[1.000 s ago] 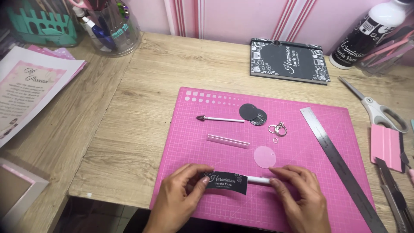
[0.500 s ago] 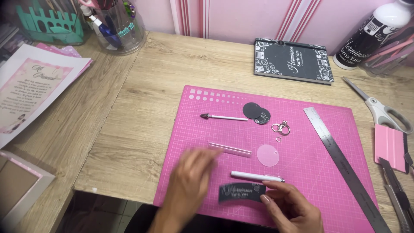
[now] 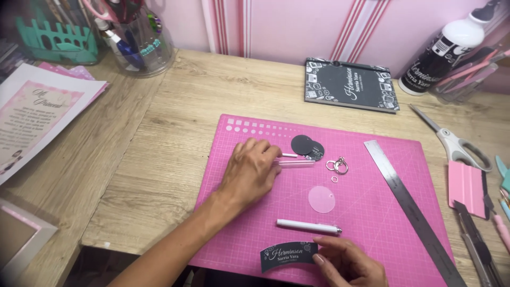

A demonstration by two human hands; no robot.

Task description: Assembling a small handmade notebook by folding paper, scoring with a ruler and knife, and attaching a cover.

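My left hand reaches over the pink cutting mat, its fingertips pinching a clear plastic tube that lies there. Just beyond it sit two black discs and a thin pen-like tool, mostly hidden by my fingers. At the mat's near edge my right hand presses its fingertips on a curved black label strip. A white pen-shaped tool lies between the hands. A pink translucent disc and small metal key rings lie to the right.
A steel ruler lies diagonally on the mat's right side. Scissors, a pink scraper and a craft knife sit at the right. A black notebook, glue bottle, clear tool cup and printed papers surround the mat.
My left hand let go of the black label strip and moved up the mat onto the clear tube. The right hand stays low on the strip; the white tool now lies free.
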